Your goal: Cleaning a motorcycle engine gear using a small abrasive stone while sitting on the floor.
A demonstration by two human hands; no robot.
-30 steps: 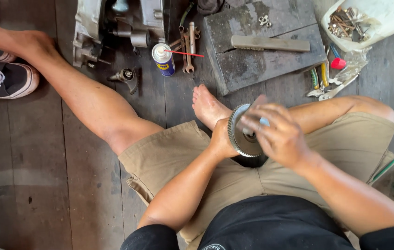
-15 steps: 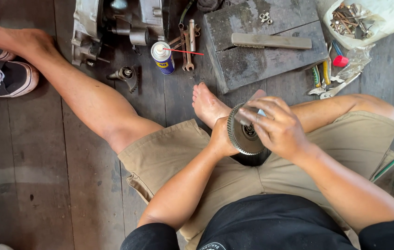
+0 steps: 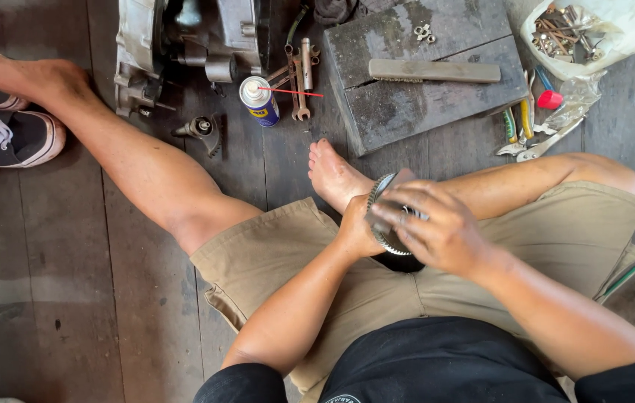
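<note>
Seated person, viewed from above. The left hand (image 3: 356, 233) grips a toothed metal gear (image 3: 382, 224) from behind, over the lap; the right hand (image 3: 437, 227) closes over its face, fingers curled around the rim. On the plank floor (image 3: 56, 298) beyond lie a spray can (image 3: 259, 102), wrenches (image 3: 299, 78), an engine casing (image 3: 191, 45) and a dark slab (image 3: 426, 71).

A toothed wheel (image 3: 386, 224) sits between both hands above the lap; beyond the foot (image 3: 336, 175) lie a spray can (image 3: 259, 102), wrenches (image 3: 299, 78) and, rightward, a wooden block (image 3: 426, 71).
</note>
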